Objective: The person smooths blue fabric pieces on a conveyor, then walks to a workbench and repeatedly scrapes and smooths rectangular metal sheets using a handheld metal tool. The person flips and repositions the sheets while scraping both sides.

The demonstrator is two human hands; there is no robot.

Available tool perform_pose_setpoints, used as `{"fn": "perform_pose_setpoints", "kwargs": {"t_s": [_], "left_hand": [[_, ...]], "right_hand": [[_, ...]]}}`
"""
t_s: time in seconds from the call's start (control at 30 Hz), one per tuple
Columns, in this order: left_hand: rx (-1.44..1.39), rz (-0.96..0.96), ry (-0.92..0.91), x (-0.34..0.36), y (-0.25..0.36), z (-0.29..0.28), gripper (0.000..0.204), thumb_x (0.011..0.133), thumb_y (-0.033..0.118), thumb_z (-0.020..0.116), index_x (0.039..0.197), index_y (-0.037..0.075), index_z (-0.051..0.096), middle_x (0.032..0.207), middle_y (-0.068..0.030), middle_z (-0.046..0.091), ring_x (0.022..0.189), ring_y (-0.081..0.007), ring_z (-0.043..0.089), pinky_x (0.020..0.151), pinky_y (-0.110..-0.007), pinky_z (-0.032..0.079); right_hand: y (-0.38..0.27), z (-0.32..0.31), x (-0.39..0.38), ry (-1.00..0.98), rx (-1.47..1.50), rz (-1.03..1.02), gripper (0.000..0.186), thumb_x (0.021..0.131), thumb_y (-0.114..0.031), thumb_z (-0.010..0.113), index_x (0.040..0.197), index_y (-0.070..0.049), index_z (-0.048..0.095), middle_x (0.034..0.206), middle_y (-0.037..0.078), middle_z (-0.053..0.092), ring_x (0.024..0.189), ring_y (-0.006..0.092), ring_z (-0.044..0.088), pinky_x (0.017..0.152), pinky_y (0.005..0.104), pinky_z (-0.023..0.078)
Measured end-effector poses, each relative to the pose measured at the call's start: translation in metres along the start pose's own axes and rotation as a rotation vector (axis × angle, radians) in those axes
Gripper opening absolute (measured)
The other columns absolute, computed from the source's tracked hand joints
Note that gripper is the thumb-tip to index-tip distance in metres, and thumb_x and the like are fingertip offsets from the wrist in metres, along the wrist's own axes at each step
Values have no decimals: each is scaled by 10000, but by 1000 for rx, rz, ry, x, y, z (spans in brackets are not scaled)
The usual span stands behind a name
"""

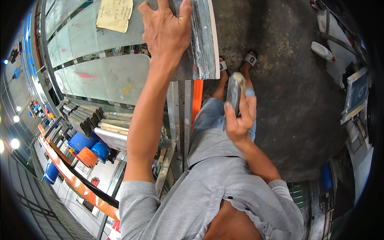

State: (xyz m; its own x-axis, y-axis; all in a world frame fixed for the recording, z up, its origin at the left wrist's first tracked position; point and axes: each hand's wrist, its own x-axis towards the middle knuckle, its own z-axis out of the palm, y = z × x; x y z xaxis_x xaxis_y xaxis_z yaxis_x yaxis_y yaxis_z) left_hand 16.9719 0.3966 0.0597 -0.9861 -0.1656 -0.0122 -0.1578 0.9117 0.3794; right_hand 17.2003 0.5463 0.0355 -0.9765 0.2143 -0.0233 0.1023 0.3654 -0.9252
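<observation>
My left hand (166, 32) lies on a grey, paint-streaked panel (202, 44) at the table's right side. Its thumb and fingers are spread apart, and the top of the view cuts off some fingertips. Out over the floor, in front of my body, my right hand (241, 118) grips a grey block-like tool (233, 93) with a pale, ragged end. Motion blur hides its exact kind. The tool is apart from the panel. A creased yellowish paper sheet (114, 15) with print on it lies left of my left hand.
Translucent plates (102, 80) rest on the rack at left. Below them are several squeegee-like tools (80, 116) and blue and orange tubs (87, 157). An orange post (197, 100) stands beside a metal leg. A framed screen (356, 96) and white jug (321, 51) are at right.
</observation>
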Motion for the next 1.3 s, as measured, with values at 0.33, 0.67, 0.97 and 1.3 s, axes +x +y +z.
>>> {"fn": "perform_pose_setpoints", "kwargs": {"t_s": [0.33,0.67,0.97,1.3], "left_hand": [[24,18,-31,0,-1,0,662,947,498,563,1490,154,402,1297,-316,443,1134,-512,543,946,-541,460],[50,8,-2,3,-4,10,642,947,591,520,1463,220,435,1315,-297,412,1067,-518,600,922,-548,476],[47,-66,-41,2,-1,5,639,954,594,510,1469,227,417,1341,-294,395,1104,-517,581,932,-550,468],[84,1,-15,2,-9,10,657,945,534,566,1473,185,391,1300,-274,393,1035,-488,600,857,-555,494]], "right_hand": [[-4,59,162,125,34,-172,528,843,-98,694,1366,-87,620,787,92,458,657,225,469,574,344,406],[-3,81,221,238,-33,-318,425,817,-140,659,1239,-91,685,827,170,560,657,332,567,585,417,469],[-8,73,209,178,-27,-187,482,828,-145,680,1310,-140,668,764,138,551,642,262,509,592,378,450],[-16,71,218,170,31,-191,486,806,-98,670,1289,-146,675,848,165,573,642,310,562,603,394,503]]}}
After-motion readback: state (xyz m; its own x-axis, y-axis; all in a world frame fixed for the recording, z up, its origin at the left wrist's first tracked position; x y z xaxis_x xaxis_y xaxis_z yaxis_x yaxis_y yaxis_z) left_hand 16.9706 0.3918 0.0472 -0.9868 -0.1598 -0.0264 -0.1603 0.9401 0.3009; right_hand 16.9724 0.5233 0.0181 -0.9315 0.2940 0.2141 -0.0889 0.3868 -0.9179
